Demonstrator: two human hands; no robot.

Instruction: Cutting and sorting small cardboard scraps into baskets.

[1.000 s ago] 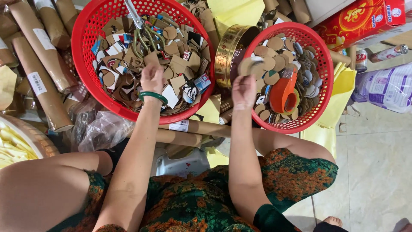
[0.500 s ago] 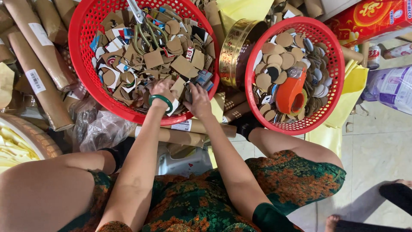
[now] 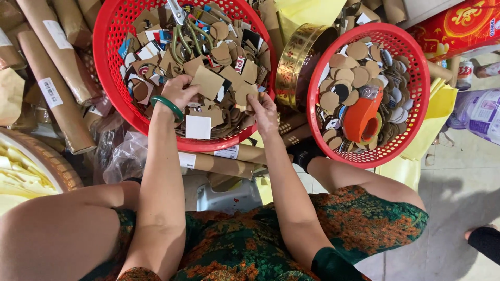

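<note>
While the left hand (image 3: 179, 93) pinches a square cardboard piece (image 3: 207, 82) and the right hand (image 3: 263, 110) grips a smaller brown scrap (image 3: 245, 93), both sit inside the big red basket (image 3: 107, 78) — right over loose offcuts. A careless pull could likely spill pieces over the rim, and the scissors (image 3: 183, 26) lying among them could nick a finger — they point towards the hands.

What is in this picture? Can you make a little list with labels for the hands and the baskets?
left hand: in the big red basket, touching a square cardboard piece
right hand: pinching a brown cardboard piece
big basket: cardboard scraps, scissors
small red basket: round cardboard discs, orange tape dispenser
between baskets: gold tin
</note>
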